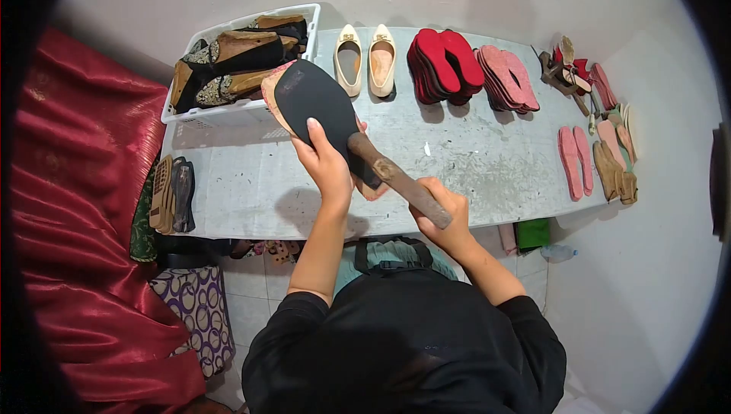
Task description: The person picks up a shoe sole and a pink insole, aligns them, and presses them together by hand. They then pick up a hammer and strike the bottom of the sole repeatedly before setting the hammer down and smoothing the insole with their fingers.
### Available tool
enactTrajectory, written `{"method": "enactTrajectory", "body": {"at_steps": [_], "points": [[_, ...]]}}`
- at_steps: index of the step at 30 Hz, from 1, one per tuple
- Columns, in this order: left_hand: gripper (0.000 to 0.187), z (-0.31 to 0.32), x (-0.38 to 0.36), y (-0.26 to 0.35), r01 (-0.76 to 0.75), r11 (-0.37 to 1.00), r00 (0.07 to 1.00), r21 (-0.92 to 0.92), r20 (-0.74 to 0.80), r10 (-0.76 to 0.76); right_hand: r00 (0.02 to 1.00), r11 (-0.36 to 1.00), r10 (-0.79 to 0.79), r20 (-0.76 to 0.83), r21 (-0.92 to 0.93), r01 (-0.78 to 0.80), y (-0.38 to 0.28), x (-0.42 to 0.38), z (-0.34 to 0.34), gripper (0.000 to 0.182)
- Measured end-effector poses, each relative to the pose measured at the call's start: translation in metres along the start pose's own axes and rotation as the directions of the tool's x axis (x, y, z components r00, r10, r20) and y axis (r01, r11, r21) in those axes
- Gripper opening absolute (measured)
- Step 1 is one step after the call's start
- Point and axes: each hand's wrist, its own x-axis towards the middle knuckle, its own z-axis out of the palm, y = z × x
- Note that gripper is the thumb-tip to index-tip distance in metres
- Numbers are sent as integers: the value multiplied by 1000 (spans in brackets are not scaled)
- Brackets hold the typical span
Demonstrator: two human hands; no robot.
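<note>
My left hand (326,163) grips a shoe held sole up, its black sole (316,102) facing me with a pink edge showing around it. My right hand (448,212) holds a brown wooden-handled tool (396,178) whose upper end rests against the sole's heel part. Both hands are above the front half of a grey worktable (472,163).
A white basket (228,113) of black and gold shoes stands at the table's back left. A cream pair (365,60), red insoles (444,63), pink insoles (506,77) and more soles (601,147) lie along the back and right. Flat shoes (172,195) sit at the left edge. Red cloth (76,208) hangs left.
</note>
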Motion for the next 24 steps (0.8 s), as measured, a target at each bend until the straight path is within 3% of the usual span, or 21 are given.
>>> {"method": "enactTrajectory", "body": {"at_steps": [3, 4, 6, 8, 9, 11, 14, 18, 20, 21, 23, 24], "points": [[31, 10, 1, -8, 86, 996, 996, -2, -31, -86, 997, 996, -17, -82, 92, 24, 10, -15, -8, 21], [31, 15, -1, -12, 10, 999, 997, 33, -72, -7, 994, 983, 112, 1, 144, -111, 9, -22, -18, 21], [31, 20, 0, -22, -68, 995, 991, 73, -109, 75, 995, 993, 94, 28, 67, -96, 20, -26, -24, 21], [33, 16, 0, -37, -227, 920, 964, 321, -58, 258, 996, 997, 78, 37, 0, -78, 30, -32, -28, 19], [33, 19, -1, -37, -229, 919, 964, 320, -54, 259, 996, 997, 77, 34, 0, -78, 34, -35, -29, 19], [36, 25, -7, -34, -39, 990, 995, 133, -86, 51, 999, 995, 50, -21, 87, -48, 39, -45, -33, 28], [35, 36, -16, -33, -9, 998, 990, 55, -138, 17, 991, 992, 117, 69, 30, -119, 51, -54, -42, 28], [35, 27, -12, -52, -65, 994, 985, 93, -155, 79, 995, 997, 73, 68, 28, -75, 65, -57, -50, 21], [32, 27, -18, -51, -46, 998, 976, 43, -210, 54, 989, 968, 118, 92, 212, -135, 61, -62, -56, 20], [32, 29, -22, -48, -45, 998, 975, 46, -215, 54, 988, 967, 119, 97, 214, -137, 63, -61, -57, 20], [31, 35, -29, -43, 5, 999, 990, 47, -139, 1, 993, 999, 48, 110, 10, -50, 67, -57, -59, 21], [31, 37, -29, -45, -1, 999, 990, 46, -141, 7, 993, 999, 42, 111, 12, -44, 71, -58, -60, 21]]}}
